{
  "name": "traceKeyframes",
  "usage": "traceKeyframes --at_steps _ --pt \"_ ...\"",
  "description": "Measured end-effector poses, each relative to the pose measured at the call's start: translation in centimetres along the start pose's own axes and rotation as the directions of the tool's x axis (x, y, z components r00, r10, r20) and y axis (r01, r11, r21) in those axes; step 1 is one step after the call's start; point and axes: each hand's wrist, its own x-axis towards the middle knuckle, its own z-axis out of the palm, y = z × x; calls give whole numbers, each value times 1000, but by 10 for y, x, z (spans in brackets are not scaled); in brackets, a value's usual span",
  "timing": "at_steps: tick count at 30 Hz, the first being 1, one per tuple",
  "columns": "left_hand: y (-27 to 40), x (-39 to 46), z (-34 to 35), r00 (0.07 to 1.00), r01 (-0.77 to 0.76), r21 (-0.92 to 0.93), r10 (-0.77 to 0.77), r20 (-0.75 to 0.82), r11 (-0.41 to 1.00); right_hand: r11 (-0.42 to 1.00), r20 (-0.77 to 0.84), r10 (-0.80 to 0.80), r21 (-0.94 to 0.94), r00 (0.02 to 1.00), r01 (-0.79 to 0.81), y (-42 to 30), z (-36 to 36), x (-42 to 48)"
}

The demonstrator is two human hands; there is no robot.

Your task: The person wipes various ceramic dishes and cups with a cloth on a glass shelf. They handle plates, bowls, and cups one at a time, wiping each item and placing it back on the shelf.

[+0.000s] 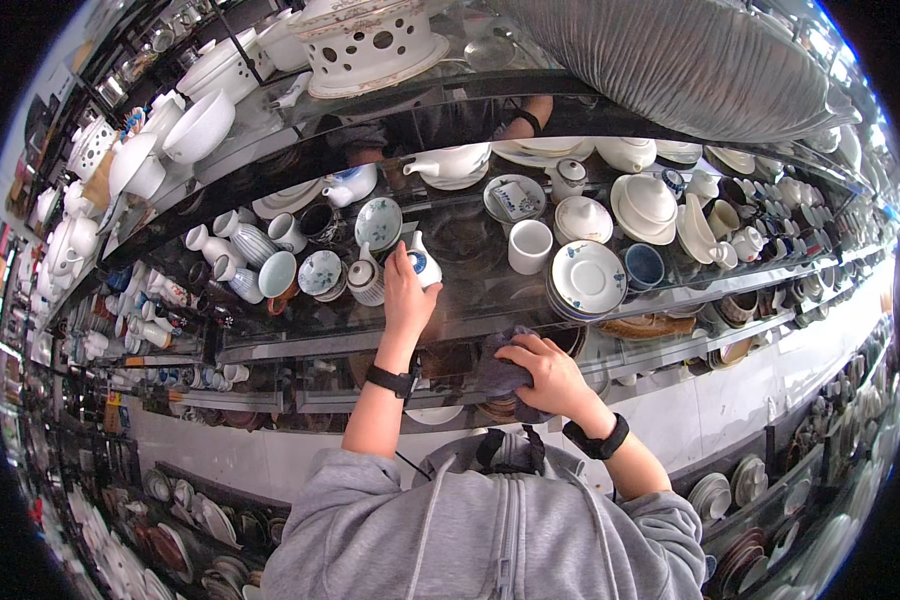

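Observation:
A small white spouted pot with a blue-patterned top [424,268] stands on the dark glass shelf [461,289], gripped from the near left by my left hand [407,296]. Part of the pot is hidden behind my fingers. Bunched under my right hand [551,373] is a dark grey cloth [501,367], close to the shelf's front edge. To the left of the pot are a striped lidded jar [364,281] and a floral dish [379,223]. A white cup [529,246] and a stack of blue-rimmed saucers [589,277] lie to its right.
Above this shelf, an upper shelf carries a pierced white ceramic stand [375,56] and a large ribbed grey vessel [690,67]. Sake bottles [244,232] and a blue cup [643,266] sit near the front. Lower shelves hold more crockery, including stacked plates [712,495] beside me.

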Motion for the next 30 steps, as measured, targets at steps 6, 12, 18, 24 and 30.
traceKeyframes --at_steps 6,12,18,24,30 --pt "9 3 -3 998 57 27 -57 -11 998 1000 7 -6 0 1000 6 0 0 2" --pt "9 6 -1 998 53 33 -51 -37 998 1000 0 -14 1 1000 14 2 -1 0" --pt "7 5 -3 999 3 56 -1 -40 998 1000 -16 -24 -9 1000 24 4 -2 4" --pt "6 7 -5 992 -45 45 50 -114 998 997 -38 -73 -13 997 73 7 4 3" --pt "38 -2 -22 926 -303 -49 281 -251 952 997 -62 -74 8 995 75 12 -6 10"
